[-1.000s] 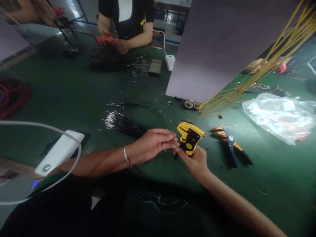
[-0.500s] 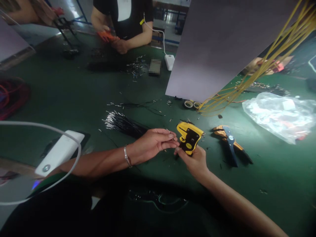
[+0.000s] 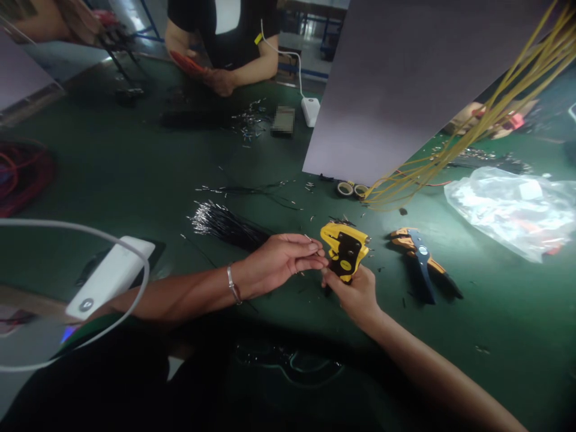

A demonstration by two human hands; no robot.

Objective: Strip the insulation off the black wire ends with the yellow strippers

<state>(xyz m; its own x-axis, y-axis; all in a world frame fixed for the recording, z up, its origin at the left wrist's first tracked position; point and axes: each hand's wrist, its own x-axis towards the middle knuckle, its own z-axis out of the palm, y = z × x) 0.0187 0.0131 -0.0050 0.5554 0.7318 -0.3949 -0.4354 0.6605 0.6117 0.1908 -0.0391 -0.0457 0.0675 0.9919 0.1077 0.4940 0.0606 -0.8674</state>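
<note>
A yellow-and-black hand tool (image 3: pixel 345 246) is held upright above the near middle of the green table (image 3: pixel 468 318) by the right hand (image 3: pixel 359 293), whose grip is wrapped around its lower part. By the left hand (image 3: pixel 290 259), just beside it on the left, a thin wire (image 3: pixel 308 237) is pinched between thumb and fingertips; most of its length is hidden by the fingers. Left of the tool, a bundle of black wires (image 3: pixel 229 225) is laid out, its bright ends pointed left and its other end covered by the left hand. To the right, blue-and-orange pliers (image 3: pixel 420 255) are set down near a clear plastic bag (image 3: pixel 515 210). Beyond the tool, two tape rolls (image 3: pixel 345 189) are seen beside yellow wires (image 3: pixel 468 141). On the far side, a red tool (image 3: pixel 186 63) is held by a co-worker (image 3: pixel 245 45).
</note>
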